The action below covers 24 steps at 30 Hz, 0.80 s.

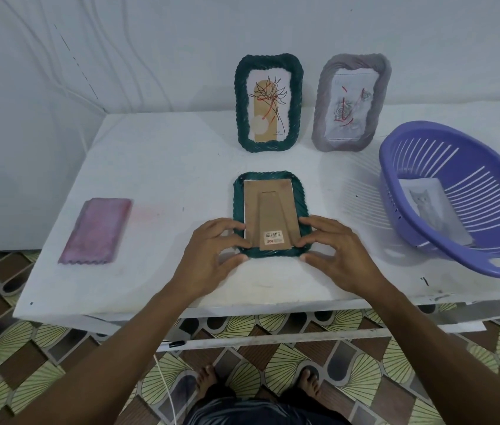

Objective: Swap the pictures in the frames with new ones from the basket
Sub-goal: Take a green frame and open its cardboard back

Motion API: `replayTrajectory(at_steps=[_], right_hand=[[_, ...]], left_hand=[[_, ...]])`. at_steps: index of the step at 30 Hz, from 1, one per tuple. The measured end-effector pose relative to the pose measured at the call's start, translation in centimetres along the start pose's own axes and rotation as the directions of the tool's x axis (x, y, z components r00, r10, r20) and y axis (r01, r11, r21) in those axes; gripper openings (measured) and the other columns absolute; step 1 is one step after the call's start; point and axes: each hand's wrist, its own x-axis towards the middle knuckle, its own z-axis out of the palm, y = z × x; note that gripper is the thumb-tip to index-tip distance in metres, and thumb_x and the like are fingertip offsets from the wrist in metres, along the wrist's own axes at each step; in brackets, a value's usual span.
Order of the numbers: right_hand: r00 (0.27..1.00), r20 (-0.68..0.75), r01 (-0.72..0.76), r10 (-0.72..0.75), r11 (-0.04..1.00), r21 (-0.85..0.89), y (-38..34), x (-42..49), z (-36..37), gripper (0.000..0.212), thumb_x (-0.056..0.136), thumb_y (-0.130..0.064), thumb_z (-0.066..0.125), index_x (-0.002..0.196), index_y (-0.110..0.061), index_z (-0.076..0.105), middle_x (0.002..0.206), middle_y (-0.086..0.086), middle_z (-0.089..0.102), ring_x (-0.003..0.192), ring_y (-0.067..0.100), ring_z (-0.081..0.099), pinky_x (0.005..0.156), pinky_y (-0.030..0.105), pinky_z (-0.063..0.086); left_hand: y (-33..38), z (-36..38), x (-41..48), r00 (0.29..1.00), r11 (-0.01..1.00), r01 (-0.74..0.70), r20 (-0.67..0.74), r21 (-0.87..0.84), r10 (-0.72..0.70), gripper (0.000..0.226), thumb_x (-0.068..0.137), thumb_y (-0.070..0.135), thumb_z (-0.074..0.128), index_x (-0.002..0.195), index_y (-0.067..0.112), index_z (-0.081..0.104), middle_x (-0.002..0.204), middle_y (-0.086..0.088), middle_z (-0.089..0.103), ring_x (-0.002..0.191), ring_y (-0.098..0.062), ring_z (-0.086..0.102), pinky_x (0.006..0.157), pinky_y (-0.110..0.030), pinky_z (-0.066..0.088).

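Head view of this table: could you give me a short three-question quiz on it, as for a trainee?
1. True or false: the near frame, held by the left hand and right hand, lies face down on the table.
2. What lies in the purple basket? A) cat picture B) scissors C) pink cloth
3. How many frames stand upright at the back?
Key: 1 true; 2 A; 3 two, the green frame and the grey frame.

Arms forward — left hand (212, 256) and right hand (339, 253) palm-down, fingers curled.
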Motion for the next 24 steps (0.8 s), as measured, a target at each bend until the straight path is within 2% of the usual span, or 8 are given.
replayTrajectory(at_steps=[7, 11, 14, 17, 19, 21, 24], right_hand=[[1.000, 0.013, 0.007, -0.007, 1.000, -0.013, 0.0, 0.0, 0.0, 0.022, 0.075, -0.026, 0.078, 0.096, -0.029, 0.074, 0.133, -0.006, 0.058, 0.125, 0.006, 0.048, 0.106, 0.037, 0.039], [1.000, 0.025, 0.006, -0.005, 1.000, -0.023, -0.2, -0.1, 0.0, 0.021, 0.075, -0.024, 0.079, 0.095, -0.029, 0.074, 0.134, -0.006, 0.057, 0.127, 0.011, 0.047, 0.106, 0.043, 0.039], [0.999, 0.045, -0.007, 0.008, 1.000, -0.021, -0.3, -0.2, -0.1, 0.025, 0.076, -0.024, 0.080, 0.098, -0.030, 0.073, 0.137, -0.007, 0.055, 0.129, 0.009, 0.045, 0.107, 0.041, 0.038], [0.998, 0.051, -0.050, 0.048, 0.998, 0.043, -0.5, -0.1, -0.7, 0.035, 0.079, -0.017, 0.077, 0.110, -0.032, 0.068, 0.135, -0.008, 0.056, 0.127, 0.007, 0.047, 0.107, 0.033, 0.037], [0.995, 0.019, -0.103, 0.101, 0.988, 0.113, -0.8, 0.6, -1.3, 0.033, 0.084, -0.011, 0.071, 0.109, -0.031, 0.067, 0.129, -0.009, 0.059, 0.123, 0.009, 0.050, 0.105, 0.031, 0.038], [0.992, -0.055, -0.105, 0.110, 0.991, 0.087, -0.9, 1.8, -1.5, 0.026, 0.086, -0.008, 0.067, 0.104, -0.026, 0.069, 0.120, -0.009, 0.062, 0.115, 0.012, 0.054, 0.100, 0.030, 0.041], [0.987, -0.102, -0.122, 0.123, 0.992, 0.019, -0.8, 4.2, -1.3, 0.020, 0.088, -0.007, 0.064, 0.100, -0.021, 0.070, 0.113, -0.012, 0.062, 0.105, 0.010, 0.055, 0.091, 0.023, 0.043]], left_hand=[[0.2, -0.2, -0.1, 0.999, 1.000, -0.008, 0.036, 0.019, 0.007, 0.024, 0.087, 0.040, 0.061, 0.099, 0.024, 0.073, 0.128, 0.007, 0.056, 0.120, -0.014, 0.049, 0.102, -0.047, 0.038], [0.4, -0.3, -0.2, 0.999, 1.000, 0.008, 0.040, 0.019, -0.009, 0.022, 0.088, 0.040, 0.060, 0.099, 0.026, 0.073, 0.129, 0.009, 0.054, 0.122, -0.011, 0.046, 0.104, -0.045, 0.035], [0.7, -0.4, -0.3, 0.999, 1.000, 0.016, 0.035, 0.025, -0.016, 0.024, 0.086, 0.039, 0.061, 0.104, 0.027, 0.071, 0.129, 0.012, 0.054, 0.123, -0.008, 0.046, 0.105, -0.044, 0.036], [1.9, -1.0, 0.3, 0.987, 0.985, 0.161, 0.015, -0.055, -0.160, 0.032, 0.081, 0.036, 0.064, 0.112, 0.030, 0.061, 0.118, 0.025, 0.053, 0.114, 0.000, 0.046, 0.104, -0.038, 0.038], [2.9, -1.2, 1.6, 0.968, 0.967, 0.249, -0.026, -0.051, -0.250, 0.030, 0.084, 0.035, 0.067, 0.112, 0.028, 0.057, 0.111, 0.021, 0.054, 0.108, -0.004, 0.046, 0.098, -0.038, 0.042], [3.8, -0.7, 3.5, 0.967, 0.966, 0.248, -0.079, 0.067, -0.242, 0.038, 0.084, 0.049, 0.062, 0.113, 0.026, 0.054, 0.113, 0.012, 0.054, 0.106, -0.009, 0.045, 0.095, -0.037, 0.041], [4.9, 1.2, 6.3, 0.960, 0.931, 0.273, -0.004, 0.244, -0.280, 0.064, 0.079, 0.071, 0.045, 0.127, 0.029, 0.045, 0.133, 0.002, 0.045, 0.123, -0.019, 0.038, 0.105, -0.040, 0.032]])
